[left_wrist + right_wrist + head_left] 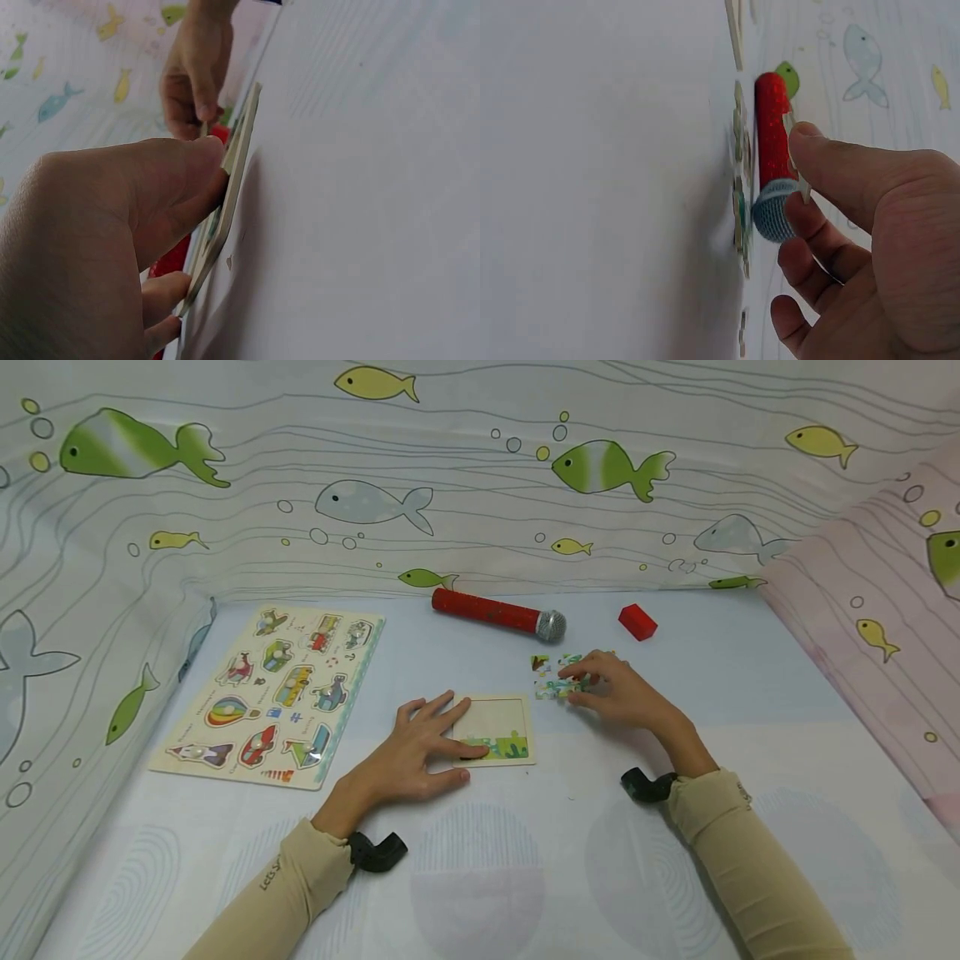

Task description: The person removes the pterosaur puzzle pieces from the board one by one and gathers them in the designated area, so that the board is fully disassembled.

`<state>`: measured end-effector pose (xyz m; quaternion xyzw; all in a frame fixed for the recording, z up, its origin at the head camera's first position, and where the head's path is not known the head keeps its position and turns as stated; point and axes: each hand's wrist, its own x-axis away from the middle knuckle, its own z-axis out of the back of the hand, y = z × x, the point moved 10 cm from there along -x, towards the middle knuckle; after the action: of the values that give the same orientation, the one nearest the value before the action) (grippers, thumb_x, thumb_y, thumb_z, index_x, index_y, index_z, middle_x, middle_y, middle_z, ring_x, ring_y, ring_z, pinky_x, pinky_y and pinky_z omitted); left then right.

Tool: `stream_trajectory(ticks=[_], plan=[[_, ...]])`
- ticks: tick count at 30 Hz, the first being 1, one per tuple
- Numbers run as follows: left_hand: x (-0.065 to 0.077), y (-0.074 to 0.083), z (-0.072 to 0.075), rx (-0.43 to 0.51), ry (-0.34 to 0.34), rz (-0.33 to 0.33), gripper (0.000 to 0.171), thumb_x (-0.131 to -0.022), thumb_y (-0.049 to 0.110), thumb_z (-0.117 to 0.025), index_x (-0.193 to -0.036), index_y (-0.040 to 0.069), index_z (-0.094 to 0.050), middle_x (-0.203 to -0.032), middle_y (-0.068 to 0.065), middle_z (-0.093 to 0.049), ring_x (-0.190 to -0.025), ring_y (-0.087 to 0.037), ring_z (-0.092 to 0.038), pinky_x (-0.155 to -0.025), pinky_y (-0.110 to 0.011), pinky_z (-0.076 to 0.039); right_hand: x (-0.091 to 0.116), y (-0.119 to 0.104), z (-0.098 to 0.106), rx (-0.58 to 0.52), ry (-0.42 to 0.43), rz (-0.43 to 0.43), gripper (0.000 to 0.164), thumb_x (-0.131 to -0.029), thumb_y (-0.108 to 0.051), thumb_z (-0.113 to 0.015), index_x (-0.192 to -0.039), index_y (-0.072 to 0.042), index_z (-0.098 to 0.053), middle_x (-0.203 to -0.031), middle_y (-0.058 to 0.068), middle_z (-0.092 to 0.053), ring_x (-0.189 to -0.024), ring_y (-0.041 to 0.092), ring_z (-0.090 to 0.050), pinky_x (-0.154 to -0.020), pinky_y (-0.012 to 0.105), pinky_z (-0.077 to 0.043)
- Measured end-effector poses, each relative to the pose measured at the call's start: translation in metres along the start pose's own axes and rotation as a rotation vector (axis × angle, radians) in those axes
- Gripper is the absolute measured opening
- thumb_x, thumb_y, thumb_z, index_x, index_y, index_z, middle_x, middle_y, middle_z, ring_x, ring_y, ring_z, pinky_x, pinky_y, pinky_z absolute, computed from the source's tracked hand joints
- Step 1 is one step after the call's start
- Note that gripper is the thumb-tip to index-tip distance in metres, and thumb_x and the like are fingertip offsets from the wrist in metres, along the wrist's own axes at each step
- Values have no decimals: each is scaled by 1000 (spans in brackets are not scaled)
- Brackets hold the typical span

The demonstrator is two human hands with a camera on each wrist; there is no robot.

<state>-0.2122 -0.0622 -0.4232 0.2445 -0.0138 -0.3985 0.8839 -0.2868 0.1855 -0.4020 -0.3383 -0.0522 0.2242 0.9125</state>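
Note:
My left hand (420,752) lies with spread fingers over the left side of a small wooden puzzle tray (491,714), one fingertip on the fitted green puzzle pieces (513,745) along its bottom. The upper part of the tray's inside shows bare wood. In the left wrist view the tray's edge (238,176) runs alongside the fingers. To the right, my right hand (618,693) is above a patch of loose puzzle pieces (551,687). Between its thumb and index finger it pinches a thin puzzle piece (805,189), seen edge-on in the right wrist view.
A red microphone (487,610) with a silver head lies behind the loose pieces, and a red block (637,622) sits to its right. At the left is a large wooden vehicle puzzle board (300,652). Fish-patterned cloth walls (480,452) stand at the back and sides.

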Motion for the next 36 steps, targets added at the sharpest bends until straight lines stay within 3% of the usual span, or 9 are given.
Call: stream_trajectory(ticks=[12,21,36], plan=[[0,-2,-3,-1,-11,15,39,-94,49,-60,-131,42,-68,-166,-11,-33,-157,-37,-21,-116,-65,-14,18,46,34,1,22,-120,35,-95,-17,-72,-130,-11,-69,-124,11,-63,-105,25,-51,-86,38,-43],[0,-2,-3,-7,-5,12,39,-94,49,-60,-131,41,-68,-166,-11,-34,-157,-37,-21,-116,-65,-14,25,60,38,-14,-4,-184,33,-92,-14,-75,-125,-9,-71,-119,11,-65,-102,23,-49,-86,29,-41],[-1,0,1,7,-6,13,38,-94,48,-61,-131,41,-69,-166,-11,-34,-157,-37,-21,-117,-64,-13,20,61,33,-1,-28,-135,31,-90,-8,-76,-121,-6,-73,-114,13,-65,-101,24,-51,-91,36,-41]])
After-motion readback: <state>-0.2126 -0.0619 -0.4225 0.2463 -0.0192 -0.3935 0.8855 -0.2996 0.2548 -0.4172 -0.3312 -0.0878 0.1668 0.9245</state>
